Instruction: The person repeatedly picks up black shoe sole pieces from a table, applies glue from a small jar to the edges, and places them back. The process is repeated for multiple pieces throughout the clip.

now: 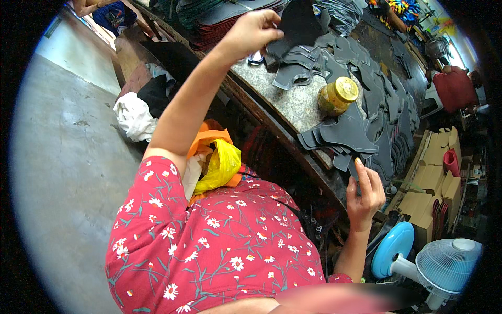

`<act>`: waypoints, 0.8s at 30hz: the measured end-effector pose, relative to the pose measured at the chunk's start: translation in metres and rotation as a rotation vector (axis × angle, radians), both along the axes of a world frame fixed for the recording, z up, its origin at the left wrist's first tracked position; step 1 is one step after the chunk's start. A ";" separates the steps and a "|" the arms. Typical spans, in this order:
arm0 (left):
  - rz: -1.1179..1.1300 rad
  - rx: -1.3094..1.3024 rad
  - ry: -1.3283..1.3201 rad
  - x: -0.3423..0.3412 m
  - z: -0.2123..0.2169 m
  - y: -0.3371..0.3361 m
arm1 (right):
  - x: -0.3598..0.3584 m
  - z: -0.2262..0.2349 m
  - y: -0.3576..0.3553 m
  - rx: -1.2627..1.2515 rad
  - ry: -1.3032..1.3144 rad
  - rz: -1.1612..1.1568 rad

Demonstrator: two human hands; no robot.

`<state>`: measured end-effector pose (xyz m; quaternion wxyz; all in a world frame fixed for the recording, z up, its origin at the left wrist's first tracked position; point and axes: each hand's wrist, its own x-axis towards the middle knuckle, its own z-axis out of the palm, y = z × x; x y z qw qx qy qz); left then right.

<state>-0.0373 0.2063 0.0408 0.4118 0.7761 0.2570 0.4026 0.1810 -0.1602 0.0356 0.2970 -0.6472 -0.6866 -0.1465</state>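
Left hand: raised over the speckled stone tabletop, fingers pinched on a dark grey cut leather piece.
Right hand: near tabletop edge, fingers half open, tips touching a flat grey leather piece at the stack's low end.
Jar: yellow-lid glass jar stands betw. the grey piles.
Floor side: white-blue fan, cardboard boxes.

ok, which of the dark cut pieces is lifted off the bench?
The black piece pinched in the left hand, raised at the bench's far end; the rest lie flat in overlapping stacks around the yellow-lidded jar.
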 end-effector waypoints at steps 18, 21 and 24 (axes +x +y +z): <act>0.364 0.415 0.621 0.064 -0.026 0.116 | -0.007 0.001 -0.009 -0.074 0.009 -0.043; 0.353 0.616 0.387 0.072 0.001 0.066 | -0.002 0.007 -0.003 -0.071 0.023 -0.034; -0.154 0.471 0.252 0.094 0.014 0.002 | 0.005 0.019 0.010 -0.044 0.033 -0.044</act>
